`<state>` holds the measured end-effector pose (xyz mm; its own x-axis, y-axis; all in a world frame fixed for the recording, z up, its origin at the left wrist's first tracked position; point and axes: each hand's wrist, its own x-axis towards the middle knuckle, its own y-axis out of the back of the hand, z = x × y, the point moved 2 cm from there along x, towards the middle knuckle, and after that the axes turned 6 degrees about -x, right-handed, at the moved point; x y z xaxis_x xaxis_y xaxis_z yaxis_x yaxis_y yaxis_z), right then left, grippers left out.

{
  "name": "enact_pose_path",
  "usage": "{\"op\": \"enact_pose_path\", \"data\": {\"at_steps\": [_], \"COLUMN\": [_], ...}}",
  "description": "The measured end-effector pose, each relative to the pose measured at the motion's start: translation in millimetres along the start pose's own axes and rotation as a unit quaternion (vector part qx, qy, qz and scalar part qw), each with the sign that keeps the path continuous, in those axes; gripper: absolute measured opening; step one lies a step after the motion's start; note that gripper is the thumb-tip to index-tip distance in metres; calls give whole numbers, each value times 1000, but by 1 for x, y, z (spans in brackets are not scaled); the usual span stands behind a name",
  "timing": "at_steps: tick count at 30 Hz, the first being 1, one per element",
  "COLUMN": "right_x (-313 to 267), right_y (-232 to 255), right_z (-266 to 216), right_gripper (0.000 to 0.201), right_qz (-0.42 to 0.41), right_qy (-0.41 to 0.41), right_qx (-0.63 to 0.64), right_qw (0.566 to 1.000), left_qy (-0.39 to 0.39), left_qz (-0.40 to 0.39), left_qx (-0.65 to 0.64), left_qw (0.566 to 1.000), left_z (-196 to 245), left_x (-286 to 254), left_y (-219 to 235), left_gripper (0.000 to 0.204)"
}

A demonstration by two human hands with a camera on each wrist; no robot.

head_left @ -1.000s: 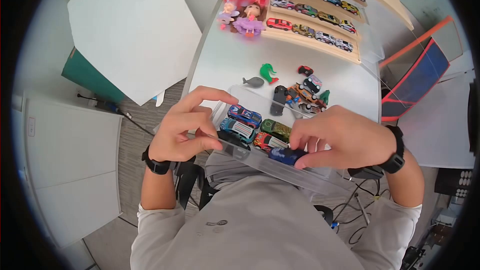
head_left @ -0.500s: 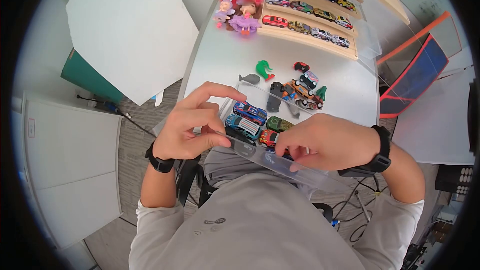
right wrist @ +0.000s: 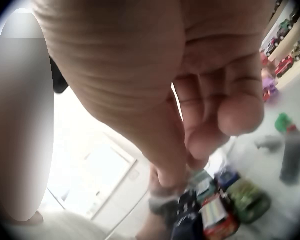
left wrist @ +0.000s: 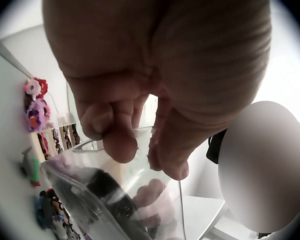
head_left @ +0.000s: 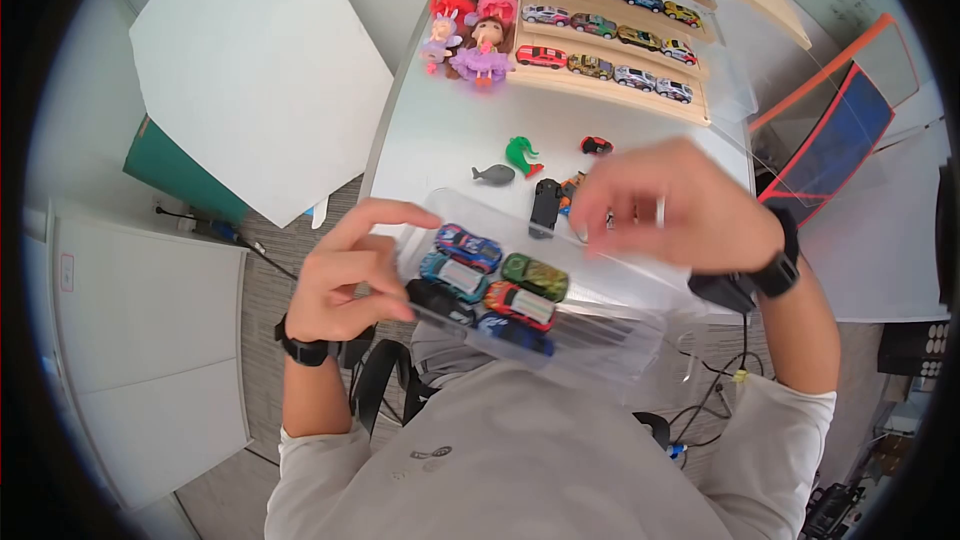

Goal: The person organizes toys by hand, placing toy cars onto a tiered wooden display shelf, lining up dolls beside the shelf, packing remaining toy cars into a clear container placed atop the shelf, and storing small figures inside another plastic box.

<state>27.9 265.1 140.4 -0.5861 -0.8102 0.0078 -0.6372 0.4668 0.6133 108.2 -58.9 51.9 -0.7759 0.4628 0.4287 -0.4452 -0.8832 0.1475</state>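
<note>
A clear plastic box point(head_left: 625, 345) holds several toy cars at its left end: a blue one point(head_left: 468, 247), a green one point(head_left: 535, 277), a red one point(head_left: 520, 306) and a dark blue one point(head_left: 515, 334) among them. My left hand point(head_left: 345, 275) grips the box's left end; in the left wrist view this hand point(left wrist: 155, 65) pinches the clear wall between thumb and fingers. Blurred by motion, my right hand point(head_left: 685, 205) hovers above the box's far right side. Bent fingers with nothing between them show on that hand point(right wrist: 150, 65) in the right wrist view.
On the white table point(head_left: 420, 150) beyond the box lie a green toy point(head_left: 520, 155), a grey whale point(head_left: 493, 175), a black car point(head_left: 545, 205) and other toys partly behind my right hand. Farther back are dolls point(head_left: 483, 55) and a wooden rack point(head_left: 610, 95) of cars.
My right hand has let go of the dark blue car and risen away from the box. That car now lies beside the red one. The box and my left hand have shifted slightly left.
</note>
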Motion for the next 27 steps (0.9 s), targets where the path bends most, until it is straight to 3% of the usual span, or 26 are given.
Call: {"op": "enact_pose_path", "data": {"at_steps": [2, 3, 5, 8, 12, 15, 16, 18, 20, 24, 27], "right_x": [8, 10, 16, 21, 39, 41, 37, 29, 14, -12, -23], "right_y": [6, -4, -28, -66, -67, -37, -28, -2, 3, -5, -27], "right_z": [28, 44, 73, 85, 84, 64, 62, 29, 15, -9, 9], "right_gripper": [24, 24, 29, 28, 26, 28, 31, 33, 34, 23, 17], "right_qz": [47, 53, 55, 20, -8, 49, 149, 158, 153, -58, -106], "right_qy": [-52, -52, 142, 130, 118, 46, 64, -17, -47, -73, -106], "right_qx": [-162, -161, -308, -385, -442, -390, -319, -152, -59, -83, -99], "right_qw": [984, 984, 939, 914, 889, 918, 934, 976, 985, 992, 984], "left_qy": [0, 14, 28, 45, 46, 53, 61, 59, 66, 83, 94], "left_qz": [38, 38, 51, 75, 93, 98, 101, 101, 83, 72, 61], "left_qx": [7, 20, 21, 27, 53, 67, 62, 53, 39, 30, 40], "left_qw": [999, 999, 998, 996, 993, 992, 991, 992, 994, 993, 993], "left_z": [4, 6, 10, 12, 11, 8, 5, -1, -6, -13, -14], "left_x": [-15, -24, -40, -55, -53, -43, -40, -33, -26, -17, -15], "left_y": [12, 21, 29, 38, 39, 30, 26, 19, 13, 3, -2], "left_gripper": [29, 31, 31, 29, 27, 24, 23, 21, 21, 22, 21]}}
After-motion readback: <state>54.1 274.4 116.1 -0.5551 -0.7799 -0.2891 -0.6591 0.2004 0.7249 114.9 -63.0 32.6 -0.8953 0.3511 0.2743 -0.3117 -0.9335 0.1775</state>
